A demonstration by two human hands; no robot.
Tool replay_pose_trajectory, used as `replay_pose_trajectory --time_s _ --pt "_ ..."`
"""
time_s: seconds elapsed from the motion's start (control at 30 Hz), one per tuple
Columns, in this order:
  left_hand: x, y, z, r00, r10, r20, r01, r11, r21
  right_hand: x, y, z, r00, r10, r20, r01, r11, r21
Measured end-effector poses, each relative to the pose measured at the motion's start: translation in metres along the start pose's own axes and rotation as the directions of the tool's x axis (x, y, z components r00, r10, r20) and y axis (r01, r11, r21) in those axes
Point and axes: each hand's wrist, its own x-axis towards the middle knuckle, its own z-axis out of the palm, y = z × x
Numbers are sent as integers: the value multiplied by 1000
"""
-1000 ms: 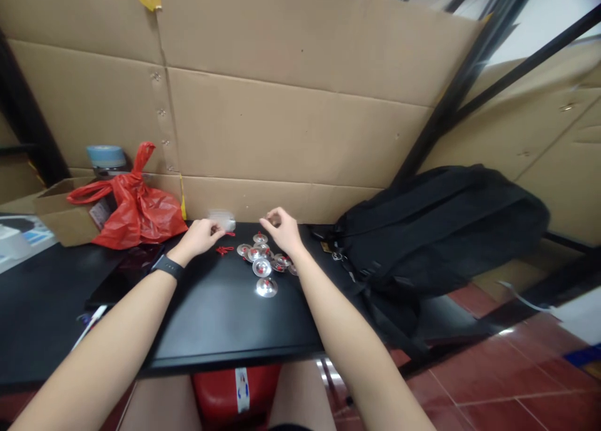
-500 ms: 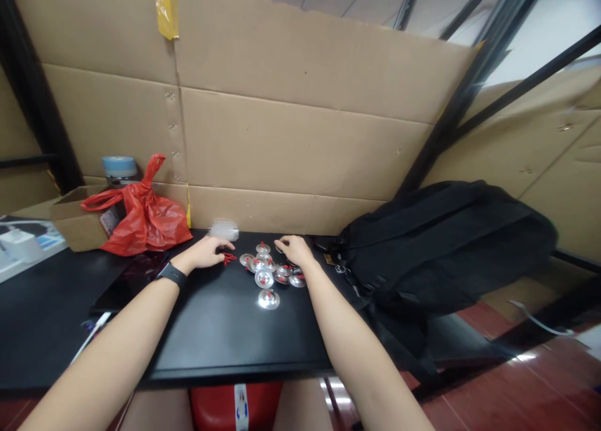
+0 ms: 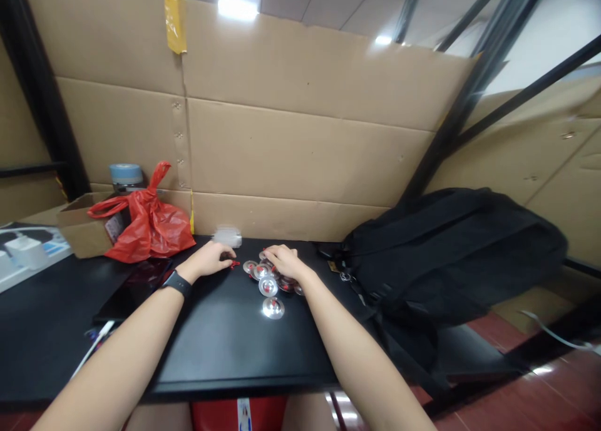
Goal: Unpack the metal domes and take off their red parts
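Note:
Several shiny round metal discs with red centres (image 3: 268,285) lie in a loose pile on the black table (image 3: 211,343); one disc (image 3: 273,308) sits nearer the front edge. My right hand (image 3: 285,262) rests over the back of the pile, fingers bent down at a disc and partly hiding the pile; whether it grips one cannot be made out. Left of the pile, my left hand (image 3: 212,259) is curled with thumb and fingertips apart, beside a small red cord (image 3: 235,264). Whether it holds the cord is too small to tell.
A clear plastic item (image 3: 228,236) is behind my left hand. At left are a red plastic bag (image 3: 153,227), cardboard box (image 3: 84,227), dark tablet (image 3: 134,290) and power strip (image 3: 35,259). A black backpack (image 3: 451,249) fills the right side. Cardboard panels stand behind.
My right hand has moved left over the back of the pile, covering more discs. My left hand stays by the red cord. The whole view has shifted slightly.

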Motion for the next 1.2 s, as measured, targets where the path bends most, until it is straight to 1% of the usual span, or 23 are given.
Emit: replay_pose_trajectory --time_s 0.03,0.1,0.17,0.23,0.33,0.4,0.5,0.6,0.67,0.7,0.77,0.8,0.83,0.87,0.9,0.97,1.0,1.07,1.13,1.2 --pt "0 1 0 999 -3 -32 3 1000 0 1 1 0 999 -10 -35 12 999 47" --pt "2 4 1 996 -10 -89 9 1000 -11 1 2 -1 989 -45 -142 69 984 166" --pt "4 9 3 990 -8 -139 1 999 -50 1 -1 -4 961 -71 -266 145 952 268" --pt "6 17 5 981 -10 -192 -14 992 -122 -1 -9 -7 938 -83 -336 217 897 385" --pt "9 34 8 960 -45 -275 -24 970 -244 -5 -29 -8 936 -117 -333 300 761 575" --pt "9 46 9 946 -75 -316 -21 957 -291 -8 -41 -7 936 -140 -322 322 706 630" --pt "8 58 9 938 -91 -334 -12 956 -294 -11 -51 -6 933 -141 -332 326 722 610" --pt "7 64 8 944 -69 -324 -25 961 -276 -13 -52 -8 926 -130 -355 322 764 560" --pt "7 65 7 953 -26 -303 -58 962 -266 -14 -52 -8 932 -117 -342 307 756 578" --pt "8 65 6 956 -2 -294 -79 962 -262 -14 -52 -8 941 -110 -320 294 735 611" --pt "8 62 4 958 38 -283 -110 963 -245 -12 -51 -7 956 -91 -280 266 675 688" --pt "8 58 3 958 46 -282 -113 967 -229 -11 -49 -7 956 -70 -285 259 657 708" --pt "8 53 3 959 49 -279 -110 972 -209 -9 -45 -8 950 -35 -310 255 661 706" --pt "8 46 3 961 48 -271 -102 977 -187 -7 -40 -8 935 16 -353 245 692 680" --pt "8 39 3 966 46 -255 -89 983 -161 -6 -32 -10 912 70 -405 223 743 631" --pt "6 21 5 980 52 -191 -74 991 -109 -3 -12 -12 855 162 -493 108 873 476" --pt "4 12 6 986 46 -160 -61 994 -90 -3 0 -13 850 171 -498 36 925 379" --pt "2 -3 8 993 11 -115 -19 998 -65 -3 23 -12 872 178 -456 -79 970 228" --pt "0 -12 10 997 -25 -78 20 998 -66 -6 40 -8 905 218 -366 -160 970 182" --pt "0 -14 10 998 -42 -51 37 995 -88 -8 51 -4 924 256 -284 -214 962 169"
